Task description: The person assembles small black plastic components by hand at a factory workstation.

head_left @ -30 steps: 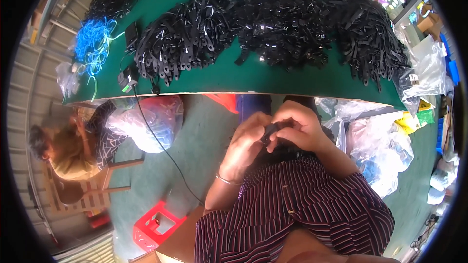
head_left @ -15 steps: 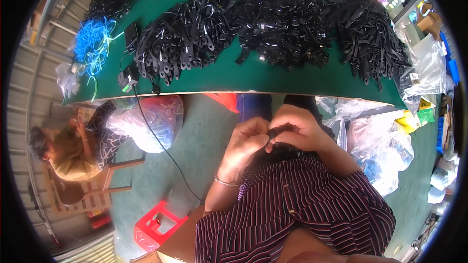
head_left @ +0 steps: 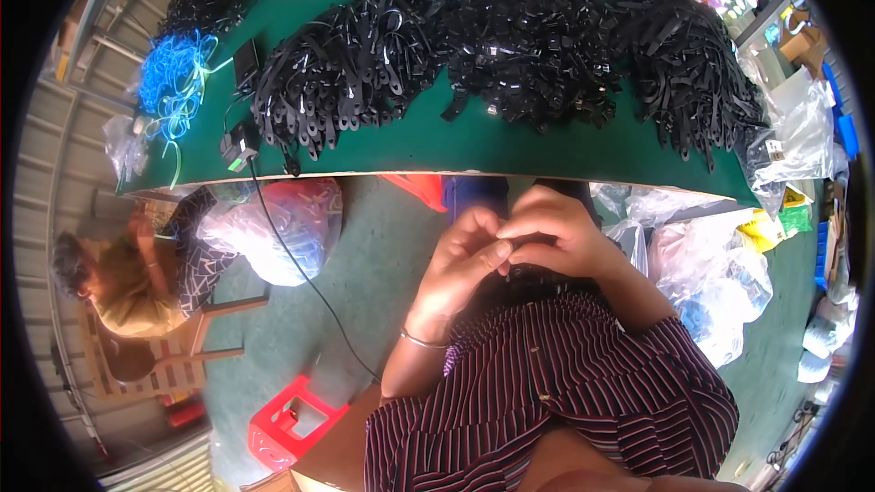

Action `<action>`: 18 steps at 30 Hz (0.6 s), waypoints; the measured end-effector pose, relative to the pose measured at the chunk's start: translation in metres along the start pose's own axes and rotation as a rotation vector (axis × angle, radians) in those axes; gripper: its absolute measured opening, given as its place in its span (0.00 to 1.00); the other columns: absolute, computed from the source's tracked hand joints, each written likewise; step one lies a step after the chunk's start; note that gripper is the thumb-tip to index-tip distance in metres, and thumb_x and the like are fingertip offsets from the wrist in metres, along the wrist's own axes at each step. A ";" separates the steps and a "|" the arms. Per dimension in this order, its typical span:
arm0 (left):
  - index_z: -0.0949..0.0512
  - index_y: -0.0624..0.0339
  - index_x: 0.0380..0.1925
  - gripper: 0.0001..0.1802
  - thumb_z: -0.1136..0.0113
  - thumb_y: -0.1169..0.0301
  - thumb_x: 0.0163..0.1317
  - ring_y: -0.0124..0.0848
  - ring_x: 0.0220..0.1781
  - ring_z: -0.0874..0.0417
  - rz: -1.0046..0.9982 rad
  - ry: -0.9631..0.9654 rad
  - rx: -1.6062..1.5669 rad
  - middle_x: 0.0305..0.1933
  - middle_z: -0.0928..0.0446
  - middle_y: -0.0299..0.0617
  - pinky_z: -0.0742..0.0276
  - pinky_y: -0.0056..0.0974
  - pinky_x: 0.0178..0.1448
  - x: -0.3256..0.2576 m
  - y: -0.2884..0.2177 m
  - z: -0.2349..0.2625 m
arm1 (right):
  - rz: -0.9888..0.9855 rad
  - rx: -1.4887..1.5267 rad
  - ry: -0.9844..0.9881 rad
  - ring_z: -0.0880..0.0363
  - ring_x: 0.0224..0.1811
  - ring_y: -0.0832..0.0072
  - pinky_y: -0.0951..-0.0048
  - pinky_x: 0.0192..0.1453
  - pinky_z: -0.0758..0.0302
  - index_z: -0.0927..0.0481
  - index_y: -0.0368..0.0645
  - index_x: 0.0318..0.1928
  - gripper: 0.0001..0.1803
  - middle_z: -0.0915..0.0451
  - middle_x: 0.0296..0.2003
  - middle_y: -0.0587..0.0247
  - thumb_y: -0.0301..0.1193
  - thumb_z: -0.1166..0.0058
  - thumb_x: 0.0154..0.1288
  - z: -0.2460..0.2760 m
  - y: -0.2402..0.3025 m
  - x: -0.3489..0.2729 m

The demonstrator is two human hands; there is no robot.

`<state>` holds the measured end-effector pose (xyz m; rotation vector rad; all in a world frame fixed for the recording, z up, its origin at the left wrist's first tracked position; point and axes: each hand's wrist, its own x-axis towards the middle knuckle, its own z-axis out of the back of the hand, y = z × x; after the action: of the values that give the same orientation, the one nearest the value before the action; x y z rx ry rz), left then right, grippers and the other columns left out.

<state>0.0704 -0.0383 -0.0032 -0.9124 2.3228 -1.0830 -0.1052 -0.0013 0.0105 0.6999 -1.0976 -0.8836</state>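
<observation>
Over my lap, just in front of the table edge, my left hand (head_left: 465, 260) and my right hand (head_left: 556, 235) meet at the fingertips. Both are closed in a pinch around a small black piece (head_left: 529, 239). Fingers cover most of it, so its exact kind is hidden. Beyond my hands, the green table (head_left: 401, 148) carries a heap of black straps with holes at their ends (head_left: 342, 73), a pile of short black pieces (head_left: 533, 46) and another bundle of black straps (head_left: 688, 73).
Blue cords (head_left: 173, 73) and a black adapter (head_left: 239, 146) with a hanging cable lie at the table's left. Filled plastic bags (head_left: 273, 237) stand below, and more bags (head_left: 711, 282) on the right. A red stool (head_left: 296, 424) is at lower left; another person (head_left: 137, 287) sits farther left.
My fingers have shifted around the small black piece. My left thumb now reaches farther up and covers more of it; the rest of the scene stays as it was.
</observation>
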 end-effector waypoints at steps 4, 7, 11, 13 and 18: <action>0.29 0.61 0.39 0.11 0.41 0.74 0.57 0.24 0.31 0.27 -0.066 -0.052 0.016 0.34 0.26 0.36 0.31 0.26 0.34 0.001 0.000 -0.006 | 0.057 -0.152 -0.057 0.25 0.34 0.70 0.74 0.39 0.29 0.22 0.41 0.38 0.15 0.26 0.33 0.62 0.28 0.36 0.48 0.003 0.004 0.002; 0.28 0.62 0.39 0.12 0.40 0.80 0.55 0.22 0.34 0.25 -0.187 -0.121 0.169 0.36 0.26 0.36 0.27 0.26 0.38 -0.001 -0.001 -0.009 | -0.158 -0.120 -0.142 0.28 0.29 0.72 0.74 0.34 0.32 0.25 0.39 0.32 0.07 0.27 0.28 0.61 0.28 0.43 0.54 0.009 0.011 -0.003; 0.28 0.63 0.40 0.12 0.39 0.80 0.54 0.22 0.38 0.24 -0.270 -0.041 0.432 0.35 0.24 0.36 0.26 0.27 0.43 -0.004 0.005 -0.002 | -0.286 0.038 0.061 0.34 0.19 0.76 0.75 0.25 0.37 0.28 0.34 0.25 0.08 0.32 0.17 0.59 0.26 0.50 0.59 0.004 0.008 -0.004; 0.27 0.64 0.36 0.10 0.39 0.78 0.55 0.22 0.34 0.23 -0.234 -0.048 0.555 0.32 0.24 0.37 0.25 0.28 0.39 -0.002 0.000 -0.005 | -0.280 -0.027 0.076 0.34 0.18 0.76 0.75 0.24 0.38 0.28 0.34 0.24 0.09 0.32 0.17 0.59 0.26 0.50 0.59 0.007 0.007 -0.007; 0.24 0.66 0.28 0.09 0.42 0.70 0.59 0.20 0.28 0.27 -0.044 0.121 0.745 0.25 0.24 0.36 0.32 0.25 0.31 -0.002 -0.008 -0.001 | -0.208 -0.067 0.060 0.34 0.17 0.78 0.75 0.21 0.39 0.30 0.35 0.20 0.11 0.32 0.16 0.62 0.26 0.50 0.58 0.003 0.009 -0.008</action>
<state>0.0740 -0.0403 0.0036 -0.6070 1.7362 -1.8709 -0.1073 0.0097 0.0152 0.7893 -0.9489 -1.0654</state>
